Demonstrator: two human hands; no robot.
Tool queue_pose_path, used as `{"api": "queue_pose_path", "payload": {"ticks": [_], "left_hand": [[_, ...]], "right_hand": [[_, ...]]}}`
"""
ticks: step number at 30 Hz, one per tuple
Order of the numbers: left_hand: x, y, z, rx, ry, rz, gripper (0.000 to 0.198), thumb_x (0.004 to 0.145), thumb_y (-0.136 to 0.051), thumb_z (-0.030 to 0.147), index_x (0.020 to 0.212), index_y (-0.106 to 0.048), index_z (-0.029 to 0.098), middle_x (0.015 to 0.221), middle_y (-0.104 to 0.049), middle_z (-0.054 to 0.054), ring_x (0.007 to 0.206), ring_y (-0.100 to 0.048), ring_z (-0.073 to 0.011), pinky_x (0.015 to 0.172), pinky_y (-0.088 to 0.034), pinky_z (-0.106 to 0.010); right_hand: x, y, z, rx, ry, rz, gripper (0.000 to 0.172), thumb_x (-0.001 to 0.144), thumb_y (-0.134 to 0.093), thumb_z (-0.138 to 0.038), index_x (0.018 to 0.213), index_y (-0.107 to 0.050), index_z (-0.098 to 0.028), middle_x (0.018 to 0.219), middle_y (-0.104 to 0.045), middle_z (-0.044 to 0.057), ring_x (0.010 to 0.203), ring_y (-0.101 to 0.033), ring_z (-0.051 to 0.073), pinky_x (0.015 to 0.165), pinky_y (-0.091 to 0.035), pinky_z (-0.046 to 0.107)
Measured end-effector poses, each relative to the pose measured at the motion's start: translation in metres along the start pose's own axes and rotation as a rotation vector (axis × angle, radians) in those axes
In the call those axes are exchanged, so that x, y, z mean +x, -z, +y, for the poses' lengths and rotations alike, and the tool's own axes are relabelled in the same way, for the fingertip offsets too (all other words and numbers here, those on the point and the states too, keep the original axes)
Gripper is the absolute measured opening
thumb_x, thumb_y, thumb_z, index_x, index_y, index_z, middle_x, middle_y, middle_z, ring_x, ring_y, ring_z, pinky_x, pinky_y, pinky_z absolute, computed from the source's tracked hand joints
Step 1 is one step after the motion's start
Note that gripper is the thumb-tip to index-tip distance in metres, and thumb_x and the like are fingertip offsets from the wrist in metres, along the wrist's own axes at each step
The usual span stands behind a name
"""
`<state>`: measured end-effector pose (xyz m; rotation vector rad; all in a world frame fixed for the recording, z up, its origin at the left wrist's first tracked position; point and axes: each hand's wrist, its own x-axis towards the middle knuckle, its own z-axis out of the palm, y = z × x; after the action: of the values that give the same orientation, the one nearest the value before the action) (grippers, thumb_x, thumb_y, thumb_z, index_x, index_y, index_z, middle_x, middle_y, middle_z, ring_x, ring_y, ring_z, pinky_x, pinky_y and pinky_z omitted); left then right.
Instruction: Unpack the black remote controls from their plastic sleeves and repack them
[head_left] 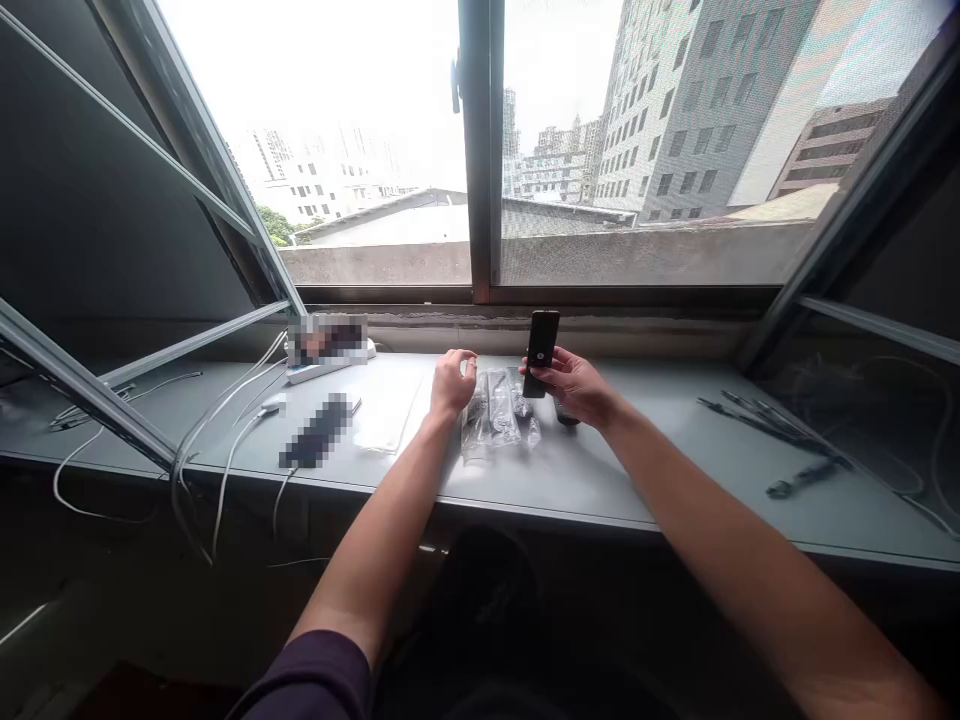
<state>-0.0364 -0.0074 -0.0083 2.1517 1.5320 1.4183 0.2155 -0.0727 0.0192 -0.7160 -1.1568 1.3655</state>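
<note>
Black device held upright in the right hand

The right hand [576, 386] grasps a slim black device [543, 338] by its lower part, holding it upright with a slight tilt above the far half of the tabletop [592, 490]. A small pale round mark shows on its face. A dark object [568, 414] sits just below this hand, partly hidden.

The left hand [450, 384] has its fingers loosely curled beside the clear plastic bags [501, 412]; whether it grips anything, I cannot tell. The bags lie between the two hands.

Left of them are a white sheet [390, 412], a pixelated dark item [319, 434] with a cord, and a white power strip [330, 366]. Dark cables [780, 425] lie well apart on the right. Behind the tabletop stands a window [481, 150].
</note>
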Motion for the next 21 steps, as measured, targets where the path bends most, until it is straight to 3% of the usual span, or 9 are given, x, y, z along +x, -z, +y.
{"api": "queue_pose_path", "payload": {"ticks": [3,7,11,21], "left_hand": [[-0.0003,0.0008,0.0014,-0.012,0.000,0.004,0.023,0.105,-0.054,0.024,0.111,-0.077,0.020,0.119,-0.077,-0.011,0.118,-0.070,-0.0268,0.105,-0.055,-0.041],[0.0000,-0.0002,-0.0003,-0.018,0.005,0.006,0.023,0.105,-0.055,0.024,0.110,-0.077,0.021,0.119,-0.078,-0.011,0.116,-0.071,-0.0259,0.104,-0.055,-0.040],[0.0005,-0.0025,-0.0043,-0.029,-0.009,0.021,0.022,0.105,-0.055,0.025,0.109,-0.077,0.020,0.116,-0.078,-0.010,0.113,-0.072,-0.0252,0.103,-0.055,-0.039],[-0.0003,-0.0025,-0.0050,-0.038,0.001,0.015,0.022,0.104,-0.057,0.025,0.108,-0.078,0.021,0.115,-0.079,-0.011,0.111,-0.072,-0.0255,0.100,-0.055,-0.039]], "right_hand": [[-0.0013,-0.0023,-0.0012,-0.138,0.124,-0.015,0.047,0.066,-0.106,-0.035,0.104,-0.080,-0.023,0.119,-0.082,0.008,0.122,-0.072,0.027,0.109,-0.055,0.039],[-0.0039,-0.0050,-0.0038,-0.227,0.188,-0.030,0.038,0.069,-0.104,-0.038,0.098,-0.082,-0.024,0.130,-0.080,0.010,0.136,-0.067,0.029,0.112,-0.054,0.040],[-0.0042,-0.0050,-0.0036,-0.230,0.174,-0.034,0.042,0.069,-0.103,-0.042,0.102,-0.083,-0.024,0.130,-0.080,0.010,0.127,-0.071,0.028,0.110,-0.055,0.040],[-0.0024,-0.0028,-0.0031,-0.218,0.073,-0.012,0.059,0.061,-0.107,-0.043,0.107,-0.078,-0.023,0.108,-0.083,0.008,0.111,-0.074,0.028,0.107,-0.054,0.044]]}}
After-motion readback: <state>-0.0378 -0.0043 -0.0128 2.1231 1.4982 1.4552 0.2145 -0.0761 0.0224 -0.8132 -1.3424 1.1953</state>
